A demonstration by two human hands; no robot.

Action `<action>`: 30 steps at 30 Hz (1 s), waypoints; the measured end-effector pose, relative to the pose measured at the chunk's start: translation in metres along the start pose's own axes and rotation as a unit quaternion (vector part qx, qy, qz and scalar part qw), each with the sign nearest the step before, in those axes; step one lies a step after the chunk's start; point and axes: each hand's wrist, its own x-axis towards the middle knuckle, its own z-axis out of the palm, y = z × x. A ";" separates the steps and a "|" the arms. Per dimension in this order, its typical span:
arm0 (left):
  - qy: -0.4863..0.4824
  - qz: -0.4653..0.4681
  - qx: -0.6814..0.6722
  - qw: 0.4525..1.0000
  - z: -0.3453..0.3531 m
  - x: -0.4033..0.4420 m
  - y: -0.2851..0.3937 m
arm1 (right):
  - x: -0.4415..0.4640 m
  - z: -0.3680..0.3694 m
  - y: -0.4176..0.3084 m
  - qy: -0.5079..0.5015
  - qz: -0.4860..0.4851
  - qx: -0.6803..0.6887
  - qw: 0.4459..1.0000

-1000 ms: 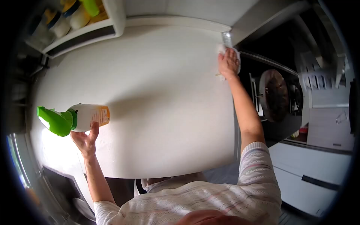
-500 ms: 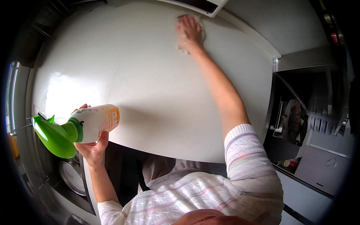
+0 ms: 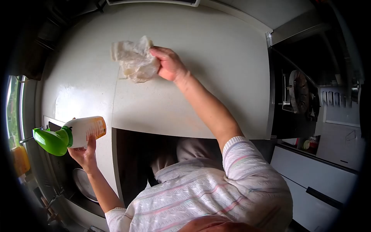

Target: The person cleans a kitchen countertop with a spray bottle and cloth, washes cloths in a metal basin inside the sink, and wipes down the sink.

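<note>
My left hand is closed round the body of a white spray bottle with a bright green trigger head and an orange label at its base. The bottle is tilted nearly onto its side, with its head toward the left. In my right hand a crumpled, thin, whitish cloth is pinched at its right edge. The cloth hangs loosely over the pale countertop; whether its lower folds touch the surface I cannot tell.
A sink with a round metal pan lies at the lower left. Right of the counter is a dark stove area. White drawers stand at the lower right. A white-framed object sits along the far edge.
My right hand has come from the far edge toward me and left, and the cloth, flat under it before, now dangles from the fingers. The spray bottle has shifted slightly left and down.
</note>
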 end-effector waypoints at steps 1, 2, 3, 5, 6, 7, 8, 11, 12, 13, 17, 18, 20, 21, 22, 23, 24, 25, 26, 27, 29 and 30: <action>-0.014 0.005 -0.006 1.000 0.008 0.004 0.000 | -0.032 -0.024 -0.044 0.024 -0.053 -0.036 0.998; -0.028 0.010 -0.011 1.000 0.020 0.007 0.000 | -0.070 -0.047 -0.090 0.061 -0.096 -0.074 0.991; -0.043 0.012 -0.014 0.999 0.036 0.011 0.001 | -0.107 -0.071 -0.136 0.100 -0.149 -0.117 0.977; -0.058 0.014 -0.030 0.998 0.071 0.023 -0.002 | -0.175 -0.124 -0.217 0.188 -0.223 -0.232 0.928; -0.069 0.017 -0.030 0.997 0.078 0.033 0.000 | -0.196 -0.134 -0.245 0.280 -0.257 -0.301 0.874; -0.083 0.015 -0.030 0.996 0.099 0.039 -0.002 | -0.215 -0.164 -0.270 0.344 -0.259 -0.339 0.836; -0.084 -0.004 -0.042 0.996 0.120 0.046 0.000 | -0.224 -0.200 -0.288 0.379 -0.268 -0.418 0.781; -0.133 0.031 -0.023 0.990 0.184 0.072 0.000 | -0.205 -0.275 -0.291 0.511 -0.149 -0.546 0.647; -0.139 0.038 -0.019 0.989 0.206 0.080 0.002 | -0.192 -0.286 -0.277 0.486 -0.144 -0.724 0.468; -0.149 0.042 -0.017 0.988 0.226 0.087 0.006 | -0.176 -0.287 -0.255 0.430 -0.125 -0.856 0.257; -0.201 0.060 -0.011 0.978 0.304 0.114 0.024 | -0.181 -0.175 -0.136 0.181 -0.165 -0.899 0.363; -0.200 0.066 -0.030 0.977 0.323 0.118 0.026 | -0.201 -0.140 -0.101 0.134 -0.143 -0.892 0.407; -0.206 0.083 -0.036 0.974 0.349 0.129 0.032 | -0.256 -0.101 -0.062 0.098 -0.099 -0.894 0.426; -0.213 0.087 -0.022 0.973 0.359 0.133 0.035 | -0.276 -0.101 -0.057 0.090 -0.084 -0.902 0.415; -0.219 0.089 -0.007 0.972 0.368 0.135 0.034 | -0.279 -0.108 -0.070 0.088 -0.070 -0.904 0.413; -0.225 0.094 -0.004 0.970 0.375 0.138 0.033 | -0.275 -0.120 -0.090 0.084 -0.058 -0.905 0.412; -0.231 0.099 0.001 0.968 0.381 0.142 0.031 | -0.264 -0.136 -0.111 0.080 -0.046 -0.906 0.414; -0.239 0.104 0.007 0.965 0.388 0.145 0.027 | -0.237 -0.164 -0.142 0.115 -0.025 -0.933 0.341; -0.237 0.119 0.003 0.964 0.394 0.150 0.022 | -0.207 -0.192 -0.177 0.153 -0.031 -0.939 0.307; -0.234 0.128 0.001 0.964 0.401 0.154 0.018 | -0.176 -0.225 -0.212 0.188 -0.049 -0.934 0.301; -0.227 0.142 -0.002 0.963 0.407 0.157 0.012 | -0.126 -0.251 -0.268 0.251 -0.078 -0.914 0.309; -0.226 0.150 0.000 0.963 0.411 0.158 0.009 | -0.111 -0.263 -0.288 0.275 -0.081 -0.905 0.315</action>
